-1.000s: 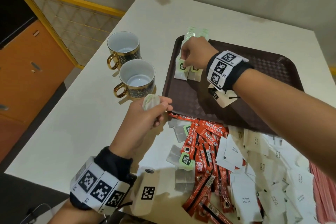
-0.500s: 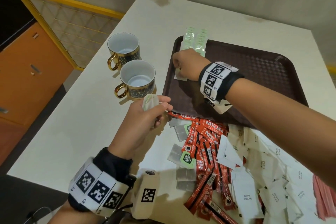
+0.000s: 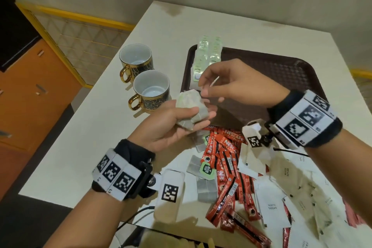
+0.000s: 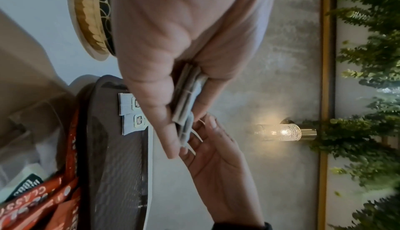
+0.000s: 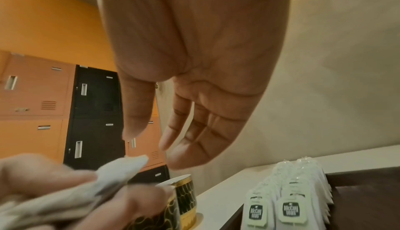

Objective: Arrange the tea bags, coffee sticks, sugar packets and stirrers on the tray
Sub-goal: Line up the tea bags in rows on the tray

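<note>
Left hand [image 3: 171, 125] is up over the near edge of the tray [image 3: 291, 74], palm up, its grip closed round a small stack of tea bags [image 3: 191, 109]; thumb on top, fingers beneath. In the left wrist view the stack [image 4: 188, 95] shows as several flat layers pinched edge-on. Right hand [image 3: 231, 84] hovers just above it, grip released, thumb and forefinger a little apart right at the top bag's far corner, holding nothing. The right wrist view confirms it: fingers [image 5: 184, 141] relaxed and parted above the blurred bags [image 5: 112, 173].

On the tray's far left corner, two neat overlapping rows of tea bags [image 3: 207, 54] lie side by side, green tags toward the person, the far ends running over the tray's rim. The rest of the brown tray is bare.

On the surface [image 3: 80, 137], near side of the tray: a heap of red coffee sticks [image 3: 227, 159] with loose tea bags [image 3: 207, 189] mixed in, white sugar packets [image 3: 273, 205] spread to the right. Two black-and-gold cups [image 3: 151, 89] stand left of the tray.
</note>
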Demonstrator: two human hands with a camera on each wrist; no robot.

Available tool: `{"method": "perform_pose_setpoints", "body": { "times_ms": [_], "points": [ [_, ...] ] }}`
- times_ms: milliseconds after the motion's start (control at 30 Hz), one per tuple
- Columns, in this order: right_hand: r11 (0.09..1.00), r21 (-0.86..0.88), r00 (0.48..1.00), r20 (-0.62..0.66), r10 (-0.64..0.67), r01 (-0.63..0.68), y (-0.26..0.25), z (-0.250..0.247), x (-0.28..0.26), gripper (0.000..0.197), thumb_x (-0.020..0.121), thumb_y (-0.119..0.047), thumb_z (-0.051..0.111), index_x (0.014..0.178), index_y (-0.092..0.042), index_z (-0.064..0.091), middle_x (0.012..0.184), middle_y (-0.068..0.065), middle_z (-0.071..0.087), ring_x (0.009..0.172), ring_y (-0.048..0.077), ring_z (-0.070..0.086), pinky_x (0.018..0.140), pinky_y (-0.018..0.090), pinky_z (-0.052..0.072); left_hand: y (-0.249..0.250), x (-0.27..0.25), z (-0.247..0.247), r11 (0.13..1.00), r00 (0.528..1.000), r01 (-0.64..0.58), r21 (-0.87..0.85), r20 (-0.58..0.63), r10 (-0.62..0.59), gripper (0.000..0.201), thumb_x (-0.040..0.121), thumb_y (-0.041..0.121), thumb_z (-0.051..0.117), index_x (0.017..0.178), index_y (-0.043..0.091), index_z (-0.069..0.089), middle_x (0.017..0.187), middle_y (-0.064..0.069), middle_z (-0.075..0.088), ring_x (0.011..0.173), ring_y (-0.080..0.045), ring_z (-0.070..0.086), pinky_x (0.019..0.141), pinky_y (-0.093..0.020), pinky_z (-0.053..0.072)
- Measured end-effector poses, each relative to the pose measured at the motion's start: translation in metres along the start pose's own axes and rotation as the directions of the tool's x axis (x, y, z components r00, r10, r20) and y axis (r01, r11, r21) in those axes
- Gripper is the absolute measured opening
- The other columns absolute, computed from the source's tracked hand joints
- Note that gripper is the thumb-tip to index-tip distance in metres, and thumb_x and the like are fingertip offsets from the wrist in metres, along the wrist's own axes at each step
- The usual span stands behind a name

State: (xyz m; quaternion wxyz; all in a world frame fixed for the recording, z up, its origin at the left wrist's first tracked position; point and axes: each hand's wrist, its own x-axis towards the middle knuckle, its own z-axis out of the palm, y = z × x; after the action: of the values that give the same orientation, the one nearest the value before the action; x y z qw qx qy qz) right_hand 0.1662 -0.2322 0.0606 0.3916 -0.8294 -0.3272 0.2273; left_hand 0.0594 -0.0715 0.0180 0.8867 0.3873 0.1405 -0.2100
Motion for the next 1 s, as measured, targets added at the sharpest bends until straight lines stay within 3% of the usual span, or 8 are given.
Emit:
{"method": "perform_pose_setpoints", "body": {
  "times_ms": [167,367,467,533,700,800,867,1000],
  "points": [
    [0.998,0.053,0.999,-0.049,-0.020,0.022,0.007,0.015,-0.016,0.014,0.080,-0.009,0.077,0.092,-0.012,0.072,0.084,0.005,0.070,0.065,0.019,0.061,0.065,0.032,0.052,-0.008,-0.001,0.010,0.984,0.999,-0.020,0.178,-0.024,0.024,0.037,0.089,0.000,0.057,0.126,0.003,0.053,0.116,-0.023,0.068,0.107,-0.030,0.068,0.083,-0.032,0.058],
    [0.996,0.087,0.956,-0.289,0.046,-0.021,0.016,-0.008,-0.033,0.014,0.082,-0.013,0.075,0.082,-0.002,0.067,0.082,0.016,0.068,0.059,0.012,0.057,0.050,0.019,0.045,-0.010,0.005,0.007,1.000,0.997,0.015,0.021,-0.080,-0.013,0.036,0.101,0.011,0.041,0.133,-0.003,0.047,0.122,-0.023,0.066,0.111,-0.030,0.066,0.087,-0.035,0.057],
    [0.989,0.145,0.945,-0.322,0.055,-0.009,0.016,-0.011,-0.043,0.016,0.084,-0.005,0.067,0.069,-0.004,0.060,0.094,0.025,0.067,0.073,0.023,0.064,0.065,0.030,0.053,-0.012,0.007,0.003,0.998,0.994,0.008,0.061,-0.107,-0.002,0.035,0.103,0.013,0.040,0.132,-0.001,0.051,0.125,-0.019,0.065,0.115,-0.027,0.065,0.090,-0.038,0.056],
    [0.973,0.229,0.952,-0.299,0.057,0.014,0.015,-0.006,-0.048,0.025,0.083,0.001,0.062,0.062,-0.009,0.054,0.097,0.027,0.067,0.087,0.016,0.068,0.078,0.034,0.053,-0.015,0.007,0.004,0.988,0.993,-0.001,0.154,-0.119,0.020,0.032,0.102,0.017,0.044,0.128,0.003,0.057,0.122,-0.015,0.068,0.113,-0.026,0.066,0.089,-0.042,0.056],
    [0.914,0.403,0.947,-0.311,0.079,0.056,0.019,0.007,-0.053,0.027,0.074,-0.015,0.070,0.071,0.009,0.056,0.078,0.031,0.060,0.068,0.022,0.058,0.067,0.027,0.048,-0.020,0.007,0.006,0.968,0.967,-0.041,0.247,-0.233,0.101,0.037,0.090,0.021,0.063,0.123,0.004,0.060,0.107,-0.013,0.073,0.089,-0.018,0.073,0.061,-0.023,0.060],
    [0.861,0.499,0.952,-0.297,0.068,0.094,0.019,0.009,-0.057,0.025,0.075,-0.018,0.073,0.071,0.002,0.059,0.063,0.008,0.062,0.065,0.021,0.058,0.074,0.028,0.052,-0.021,0.008,0.004,0.984,0.955,-0.063,0.166,-0.277,0.108,0.050,0.081,0.024,0.070,0.125,0.003,0.057,0.105,-0.014,0.070,0.080,-0.016,0.070,0.052,-0.019,0.055],
    [0.812,0.573,0.962,-0.267,0.056,0.112,0.020,0.013,-0.058,0.024,0.076,-0.020,0.076,0.075,0.000,0.064,0.068,0.008,0.065,0.068,0.021,0.060,0.086,0.033,0.053,-0.022,0.009,0.005,0.992,0.968,-0.074,0.107,-0.230,0.097,0.044,0.078,0.027,0.067,0.116,0.004,0.060,0.086,-0.008,0.069,0.069,-0.010,0.066,0.049,-0.018,0.053],
    [0.770,0.626,0.970,-0.241,0.042,0.122,0.017,0.030,-0.059,0.015,0.077,-0.015,0.075,0.084,-0.002,0.071,0.090,0.018,0.068,0.083,0.027,0.064,0.082,0.039,0.054,-0.025,0.009,0.018,0.996,0.990,-0.082,0.028,-0.111,0.085,0.017,0.095,0.022,0.053,0.099,0.008,0.063,0.070,-0.003,0.058,0.056,-0.006,0.053,0.046,-0.014,0.047]
  ]
}}
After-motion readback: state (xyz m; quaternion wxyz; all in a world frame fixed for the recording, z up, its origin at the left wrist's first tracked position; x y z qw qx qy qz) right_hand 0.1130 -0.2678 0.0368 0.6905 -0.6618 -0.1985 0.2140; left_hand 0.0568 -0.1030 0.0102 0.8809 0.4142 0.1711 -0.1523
